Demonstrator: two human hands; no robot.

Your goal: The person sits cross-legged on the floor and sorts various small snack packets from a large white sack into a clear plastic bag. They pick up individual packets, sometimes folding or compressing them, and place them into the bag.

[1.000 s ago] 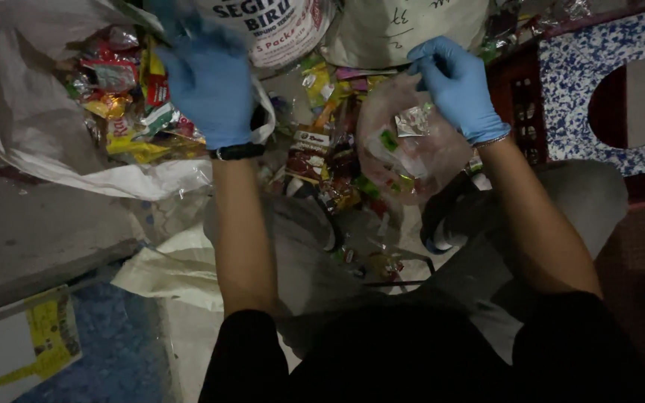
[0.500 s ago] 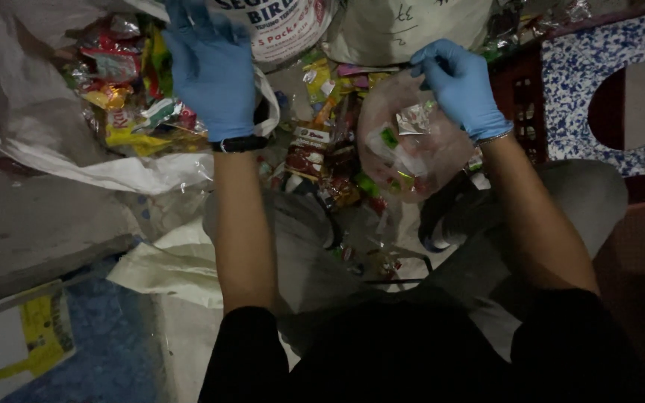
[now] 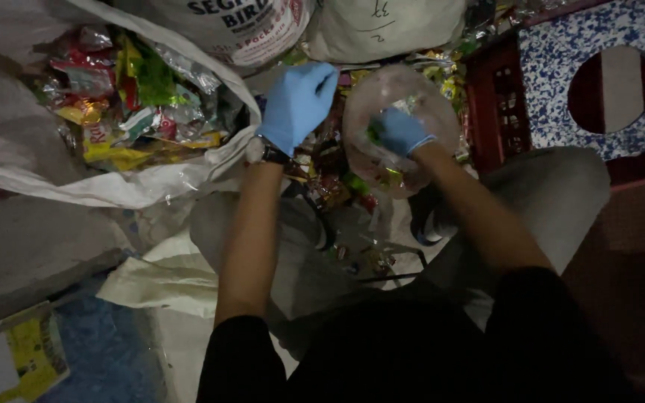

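Compared with half a second ago, your left hand (image 3: 298,104) has come away from the open white sack (image 3: 9,112) of wrappers and now sits over the loose wrapper pile (image 3: 330,168) between your knees, just left of the clear plastic bag (image 3: 401,130). Blue glove on; fingers together and bent slightly downward; you cannot tell whether anything is pinched beneath them. Your right hand (image 3: 401,130) was gripping the bag's top edge earlier; now it is pushed inside the bag, seen through the film, fingers curled around crumpled wrappers, though the exact hold is blurred by the plastic. The bag has shifted left and ballooned into a rounded shape, standing roughly upright above the pile, between your left hand and the dark red crate (image 3: 498,112). Its mouth faces you and upward, since your forearm enters from the near side; its long axis runs from you toward the white sacks behind. A blue-and-white speckled stool (image 3: 554,75) lies on the crate, unchanged.
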